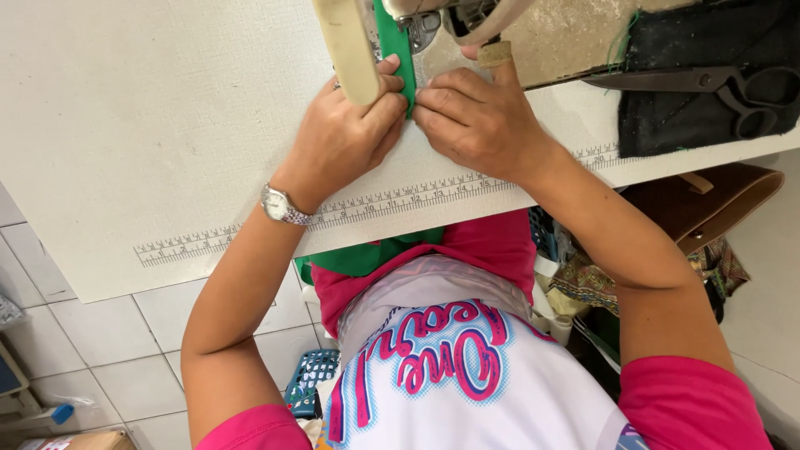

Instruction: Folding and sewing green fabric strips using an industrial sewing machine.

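A narrow strip of green fabric (398,50) runs under the sewing machine's foot (421,21) at the top of the table. My left hand (348,133) presses on the strip's left side, fingers curled against it, with a wristwatch (281,206) on that wrist. My right hand (475,117) pinches the strip from the right; one finger wears a tan tape wrap (495,54). More green fabric (367,254) hangs off the table's near edge into my lap.
The white table (150,125) carries a printed ruler strip (375,204) along its near edge. Black scissors (708,83) lie on dark cloth (700,117) at the right. A brown bag (708,204) and a blue basket (310,379) sit below the table on the tiled floor.
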